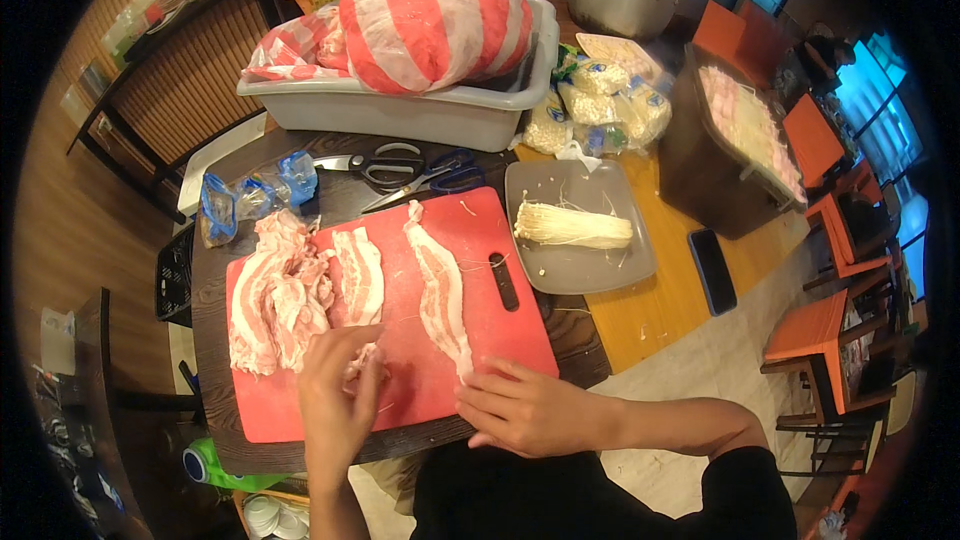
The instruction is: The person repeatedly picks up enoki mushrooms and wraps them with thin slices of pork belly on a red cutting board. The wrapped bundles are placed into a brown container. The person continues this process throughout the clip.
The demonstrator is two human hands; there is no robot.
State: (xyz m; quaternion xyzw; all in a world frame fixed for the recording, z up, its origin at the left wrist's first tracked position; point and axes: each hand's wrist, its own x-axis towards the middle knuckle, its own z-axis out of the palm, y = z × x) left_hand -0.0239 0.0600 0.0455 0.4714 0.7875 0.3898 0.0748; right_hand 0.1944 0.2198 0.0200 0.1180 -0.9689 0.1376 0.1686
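Observation:
A long pork belly slice [440,290] lies flat, nearly lengthwise, on the red cutting board [420,410]. At its near end is my right hand [525,405], its fingers stretched out and touching the tip of the meat. My left hand [338,390] is over the board's near left part, thumb and fingers apart. A small bit of meat shows between them; whether they touch it I cannot tell. Beyond that hand lies a shorter pork slice [360,275], beside a heaped pile of pork slices [280,295] on the left.
A grey plate [630,265] holds an enoki bundle [575,227]. Scissors [425,180] lie behind the board, beside crumpled plastic packaging [260,190]. Farther back are a grey tub [380,120] with a striped bag [430,20], bagged mushrooms [605,105], a filled dark bin [700,165] and a phone [711,272].

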